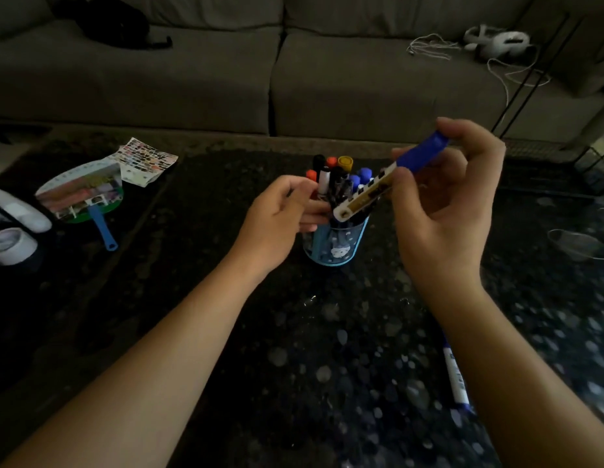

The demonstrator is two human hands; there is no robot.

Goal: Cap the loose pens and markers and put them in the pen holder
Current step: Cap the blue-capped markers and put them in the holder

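A blue pen holder (334, 246) stands mid-table, filled with several capped pens and markers (337, 177). My right hand (442, 204) pinches a white marker with a blue cap (388, 179), tilted with its white butt end low over the holder's rim. My left hand (283, 217) rests against the holder's left side, fingers curled at the pens; whether it grips anything is unclear. A second white and blue marker (455, 376) lies on the table, partly hidden by my right forearm.
The dark speckled table (293, 349) carries a hand fan with a blue handle (87, 197), a printed sheet (146, 160), white objects (13, 228) at the left edge and a clear bowl (577, 244) at right. A grey sofa (293, 72) stands behind.
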